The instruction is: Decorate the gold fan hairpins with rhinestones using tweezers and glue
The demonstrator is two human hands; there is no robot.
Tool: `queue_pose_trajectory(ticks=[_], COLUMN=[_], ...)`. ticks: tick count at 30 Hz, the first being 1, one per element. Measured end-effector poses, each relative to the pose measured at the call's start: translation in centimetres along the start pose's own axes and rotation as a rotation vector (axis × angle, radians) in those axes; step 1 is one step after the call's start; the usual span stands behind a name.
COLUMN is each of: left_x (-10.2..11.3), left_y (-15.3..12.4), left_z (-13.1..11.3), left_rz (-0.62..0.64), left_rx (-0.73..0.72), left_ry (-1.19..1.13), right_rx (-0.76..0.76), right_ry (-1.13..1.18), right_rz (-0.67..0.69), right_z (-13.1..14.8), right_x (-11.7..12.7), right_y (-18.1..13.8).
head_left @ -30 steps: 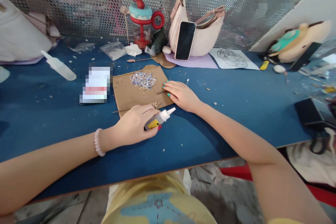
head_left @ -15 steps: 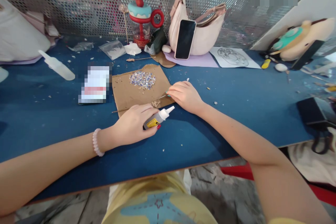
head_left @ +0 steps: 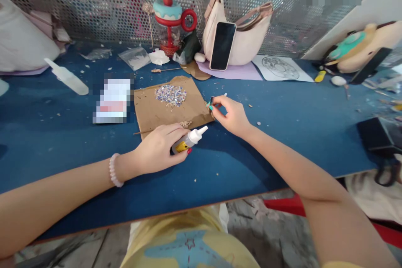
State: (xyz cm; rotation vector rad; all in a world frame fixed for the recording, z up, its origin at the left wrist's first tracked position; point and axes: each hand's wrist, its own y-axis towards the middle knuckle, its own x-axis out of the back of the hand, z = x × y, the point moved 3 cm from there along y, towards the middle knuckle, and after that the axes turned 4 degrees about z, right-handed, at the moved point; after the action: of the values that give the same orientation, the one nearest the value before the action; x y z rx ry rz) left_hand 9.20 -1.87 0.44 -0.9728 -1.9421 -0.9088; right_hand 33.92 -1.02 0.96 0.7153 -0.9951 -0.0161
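Observation:
My left hand (head_left: 160,146) is wrapped round a glue bottle (head_left: 181,145) with a yellow label and white nozzle, which points up and right. Beneath that hand lies a thin stick (head_left: 138,133), most of it hidden; a small gold ornament (head_left: 186,124) shows just beyond the fingers. My right hand (head_left: 230,115) is at the right edge of a cardboard piece (head_left: 150,113), thumb and forefinger pinched together. Something small and dark shows at the fingertips, too small to name. On the cardboard is a pile of blue, white and pinkish chips (head_left: 171,95).
Left of the cardboard lie a lit phone (head_left: 113,100) and a white squeeze bottle (head_left: 69,78). Behind stand a red-handled cup (head_left: 168,19), a dark phone (head_left: 222,46) against a cream handbag (head_left: 251,42), and a printed sheet (head_left: 282,68). A black box (head_left: 378,134) sits right.
My right hand has drawn back to the right, away from the gold ornament; the thin tool tip seen at its fingers is no longer visible there. My left hand keeps its grip.

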Motion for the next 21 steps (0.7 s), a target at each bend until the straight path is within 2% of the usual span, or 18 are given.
queue_pose_trajectory(ticks=[10,21], left_x=[0.2,0.1], left_y=[0.0,0.0], left_z=[-0.2,-0.2], left_rz=[-0.038,-0.032], left_rx=[-0.010,0.005], left_ry=[-0.014,-0.014], right_rx=[-0.154,-0.123], right_ry=[0.148,0.233], right_rz=[-0.029,0.032], right_z=[-0.6,-1.1], right_x=[0.5,1.0], right_y=[0.2,0.3])
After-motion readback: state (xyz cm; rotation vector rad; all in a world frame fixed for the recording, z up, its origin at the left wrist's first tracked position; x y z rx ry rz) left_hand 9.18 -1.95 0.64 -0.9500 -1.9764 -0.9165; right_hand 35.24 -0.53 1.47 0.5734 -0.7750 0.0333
